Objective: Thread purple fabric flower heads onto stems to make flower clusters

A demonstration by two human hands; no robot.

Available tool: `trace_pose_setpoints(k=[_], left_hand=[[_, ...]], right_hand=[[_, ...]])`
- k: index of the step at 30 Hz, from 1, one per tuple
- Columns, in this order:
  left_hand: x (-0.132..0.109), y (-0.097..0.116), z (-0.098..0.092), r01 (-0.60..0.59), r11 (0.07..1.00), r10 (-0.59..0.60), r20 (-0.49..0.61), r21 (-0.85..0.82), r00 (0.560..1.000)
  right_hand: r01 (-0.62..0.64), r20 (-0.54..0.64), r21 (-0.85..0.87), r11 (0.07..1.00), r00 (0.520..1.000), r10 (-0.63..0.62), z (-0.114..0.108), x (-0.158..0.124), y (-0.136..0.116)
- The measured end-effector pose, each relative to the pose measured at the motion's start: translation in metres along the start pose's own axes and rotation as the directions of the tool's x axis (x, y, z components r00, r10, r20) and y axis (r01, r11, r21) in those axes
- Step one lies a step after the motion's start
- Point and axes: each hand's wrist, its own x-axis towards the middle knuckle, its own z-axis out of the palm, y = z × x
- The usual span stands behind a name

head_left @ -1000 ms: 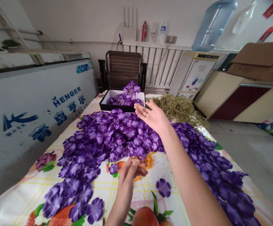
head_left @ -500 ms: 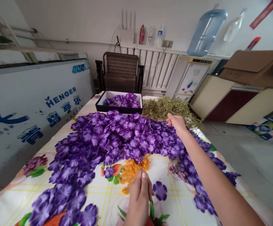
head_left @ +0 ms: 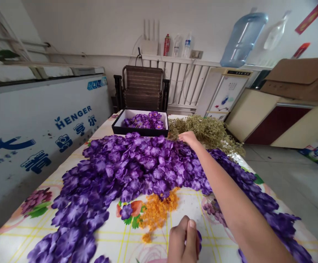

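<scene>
Lying in black box (head_left: 139,131): purple flowers (head_left: 144,121). Left hand (head_left: 183,241), right hand (head_left: 189,138) curled, apart; grips unclear.

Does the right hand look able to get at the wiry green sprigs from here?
Likely yes: the right hand appears at the near edge of the wiry green sprigs, with nothing visible blocking the way.

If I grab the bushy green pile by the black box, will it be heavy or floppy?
The bushy green pile is probably light for its size, since it looks like thin, wispy sprigs. Single sprigs might bend easily because they're so slender. They'd likely catch on each other too, as they look tangled together.
</scene>
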Motion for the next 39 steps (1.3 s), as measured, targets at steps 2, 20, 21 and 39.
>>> trace_pose_setpoints(k=[2, 20, 21, 39], left_hand=[[0.004, 0.003, -0.002, 0.003, 1.0, -0.003, 0.022, -0.008, 1.0], [0.021, 0.065, -0.024, -0.215, 0.876, 0.25, 0.025, -0.433, 0.968], [0.021, 0.068, -0.028, -0.213, 0.863, 0.256, 0.032, -0.458, 0.966], [-0.024, 0.059, -0.075, 0.034, 0.948, 0.105, 0.409, -0.317, 0.906]], right_hand=[[0.015, -0.049, 0.071, 0.997, 0.999, -0.012, -0.013, -0.003, -0.012], [0.57, -0.113, 0.148, 0.808, 0.822, -0.559, -0.06, -0.242, -0.053], [0.591, -0.097, 0.116, 0.798, 0.807, -0.583, -0.063, -0.258, -0.053], [0.206, 0.229, 0.33, 0.921, 0.929, -0.289, -0.061, -0.33, 0.023]])
